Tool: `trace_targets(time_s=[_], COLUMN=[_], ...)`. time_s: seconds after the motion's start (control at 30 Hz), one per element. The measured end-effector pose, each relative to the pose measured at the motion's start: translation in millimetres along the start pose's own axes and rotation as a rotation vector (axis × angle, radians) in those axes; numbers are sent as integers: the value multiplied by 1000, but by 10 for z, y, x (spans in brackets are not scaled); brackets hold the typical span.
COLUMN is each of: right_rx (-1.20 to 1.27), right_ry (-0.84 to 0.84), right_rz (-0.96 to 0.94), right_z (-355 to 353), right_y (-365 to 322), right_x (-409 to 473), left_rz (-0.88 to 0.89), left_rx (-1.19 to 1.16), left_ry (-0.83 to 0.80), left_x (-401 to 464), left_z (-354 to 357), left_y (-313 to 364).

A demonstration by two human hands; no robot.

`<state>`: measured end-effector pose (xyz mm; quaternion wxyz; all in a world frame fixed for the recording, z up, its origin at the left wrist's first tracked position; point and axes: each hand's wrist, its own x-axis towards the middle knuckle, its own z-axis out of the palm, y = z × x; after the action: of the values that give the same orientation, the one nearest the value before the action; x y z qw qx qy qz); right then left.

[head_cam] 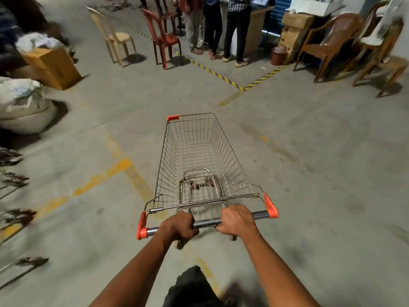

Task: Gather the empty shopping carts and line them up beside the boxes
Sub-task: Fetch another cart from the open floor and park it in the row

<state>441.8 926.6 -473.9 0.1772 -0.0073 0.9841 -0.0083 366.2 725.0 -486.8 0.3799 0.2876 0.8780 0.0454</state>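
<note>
The concrete floor (309, 151) spreads wide, crossed by worn yellow paint lines (124, 171) and black-and-yellow hazard tape (218, 75). An empty wire shopping cart (199, 156) stands in the middle of it, basket pointing away toward several standing people (221, 29) at the far end, with orange caps on its handle ends. To the left sit bulging white sacks (24, 105) and a cardboard box (52, 67); beyond are a beige plastic chair (115, 38) and a red one (163, 38), with brown chairs (332, 41) off to the right. The left hand (180, 226) and right hand (238, 219) are both wrapped tight round the grey handle bar (208, 222), close together near its middle.
</note>
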Motion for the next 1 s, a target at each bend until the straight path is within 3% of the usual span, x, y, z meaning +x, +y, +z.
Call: trace_targets(time_s=[0.47, 1.0], right_rx=[-163, -350], right_ry=[-111, -101], right_rz=[-292, -725], right_z=[-700, -1267], right_y=[899, 1156], right_x=[1716, 3564], left_rz=[-204, -503], left_rx=[-448, -948], left_ry=[-74, 69], left_x=[1046, 1720], left_z=[-869, -1618], left_y=[70, 43])
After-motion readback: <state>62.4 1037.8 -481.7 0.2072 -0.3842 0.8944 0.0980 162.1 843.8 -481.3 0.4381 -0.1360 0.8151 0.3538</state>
